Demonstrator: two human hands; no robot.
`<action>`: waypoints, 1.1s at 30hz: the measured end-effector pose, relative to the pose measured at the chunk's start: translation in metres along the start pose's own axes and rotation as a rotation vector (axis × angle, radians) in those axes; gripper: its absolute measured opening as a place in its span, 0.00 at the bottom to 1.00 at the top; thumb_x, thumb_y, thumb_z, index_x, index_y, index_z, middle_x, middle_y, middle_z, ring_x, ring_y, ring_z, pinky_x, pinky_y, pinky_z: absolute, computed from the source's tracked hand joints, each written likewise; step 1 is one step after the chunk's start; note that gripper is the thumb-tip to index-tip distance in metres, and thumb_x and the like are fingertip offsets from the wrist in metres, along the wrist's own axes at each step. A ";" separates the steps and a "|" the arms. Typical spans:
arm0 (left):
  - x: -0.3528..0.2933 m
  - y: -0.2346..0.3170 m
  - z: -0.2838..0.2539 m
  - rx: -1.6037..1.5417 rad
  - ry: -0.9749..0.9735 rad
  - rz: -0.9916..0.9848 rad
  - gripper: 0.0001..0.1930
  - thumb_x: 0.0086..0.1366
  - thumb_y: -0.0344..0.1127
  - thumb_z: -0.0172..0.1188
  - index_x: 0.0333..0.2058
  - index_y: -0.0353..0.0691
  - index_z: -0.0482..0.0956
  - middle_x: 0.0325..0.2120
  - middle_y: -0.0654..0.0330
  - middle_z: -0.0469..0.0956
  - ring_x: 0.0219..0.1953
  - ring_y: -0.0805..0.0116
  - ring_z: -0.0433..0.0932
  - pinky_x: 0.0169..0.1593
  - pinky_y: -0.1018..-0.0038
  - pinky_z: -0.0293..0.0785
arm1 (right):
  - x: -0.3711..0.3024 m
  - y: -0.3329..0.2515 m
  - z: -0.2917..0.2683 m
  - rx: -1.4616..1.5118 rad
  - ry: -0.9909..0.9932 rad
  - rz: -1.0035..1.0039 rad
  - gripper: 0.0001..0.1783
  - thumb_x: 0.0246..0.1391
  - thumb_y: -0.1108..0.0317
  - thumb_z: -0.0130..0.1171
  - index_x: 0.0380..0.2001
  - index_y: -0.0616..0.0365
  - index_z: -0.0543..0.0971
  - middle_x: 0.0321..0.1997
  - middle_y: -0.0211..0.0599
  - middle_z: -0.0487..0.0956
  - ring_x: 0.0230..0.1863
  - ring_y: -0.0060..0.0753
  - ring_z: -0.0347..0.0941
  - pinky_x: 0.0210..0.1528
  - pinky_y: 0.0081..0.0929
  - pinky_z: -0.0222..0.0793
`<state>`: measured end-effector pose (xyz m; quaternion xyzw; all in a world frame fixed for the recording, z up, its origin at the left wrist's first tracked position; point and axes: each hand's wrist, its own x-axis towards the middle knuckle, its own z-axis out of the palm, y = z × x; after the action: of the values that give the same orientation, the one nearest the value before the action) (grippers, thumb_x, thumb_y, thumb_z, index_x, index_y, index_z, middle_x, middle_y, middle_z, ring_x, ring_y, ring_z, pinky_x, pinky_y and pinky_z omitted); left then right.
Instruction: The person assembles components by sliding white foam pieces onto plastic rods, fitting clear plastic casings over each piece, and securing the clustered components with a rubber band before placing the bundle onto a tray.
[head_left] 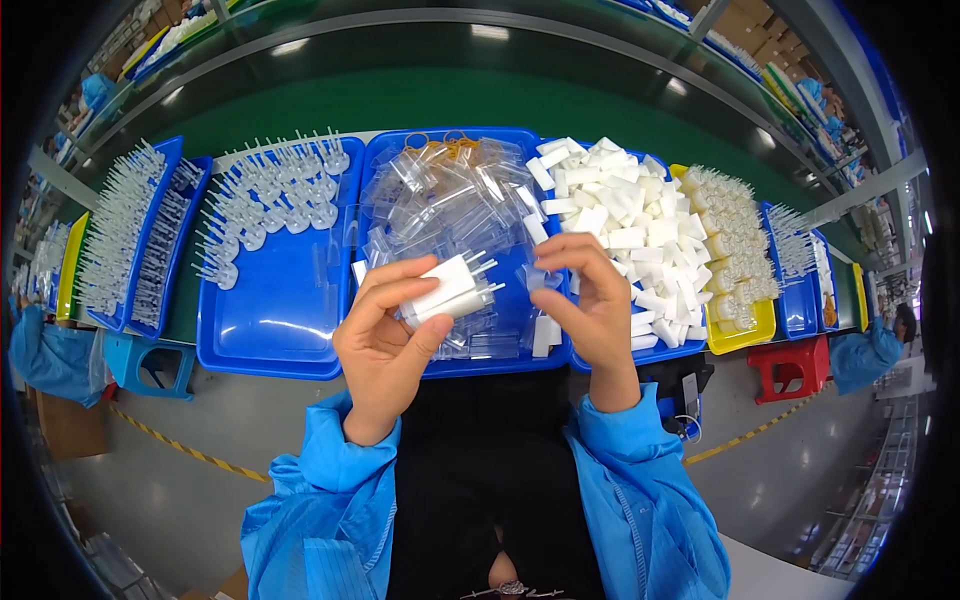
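Observation:
My left hand (380, 350) is closed around a white rectangular block (440, 287) and a bundle with several thin pale rods (486, 268) sticking out toward the right. Facing it, my right hand (602, 315) has its thumb and index finger curled at a small clear plastic piece (538, 278), apart from the block. Below both hands lies a blue tray (385, 142) heaped with clear plastic sleeves (440, 200). A few orange rubber bands (455, 142) rest at its far edge.
To the right, a blue tray (640, 355) carries piled white blocks (625, 205), beside a yellow tray (735, 340) of clear-and-cream parts. A blue tray (280, 345) at left holds rows of white stemmed discs (270, 205). Farther left, blue trays (155, 235) hold upright rods. Behind runs a green conveyor belt (400, 80).

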<state>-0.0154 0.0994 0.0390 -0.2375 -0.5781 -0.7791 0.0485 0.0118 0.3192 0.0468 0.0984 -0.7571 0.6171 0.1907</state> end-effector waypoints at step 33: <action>-0.002 0.004 0.019 -0.235 -0.050 -0.242 0.14 0.57 0.20 0.65 0.43 0.32 0.78 0.51 0.53 0.68 0.52 0.64 0.74 0.53 0.73 0.75 | -0.022 -0.018 0.015 0.466 -0.144 -0.005 0.15 0.52 0.76 0.61 0.44 0.64 0.74 0.49 0.50 0.75 0.52 0.42 0.75 0.57 0.36 0.68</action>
<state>-0.0065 0.1156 0.0460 -0.1897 -0.5084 -0.8353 -0.0884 0.0360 0.2986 0.0511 0.1852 -0.6056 0.7661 0.1096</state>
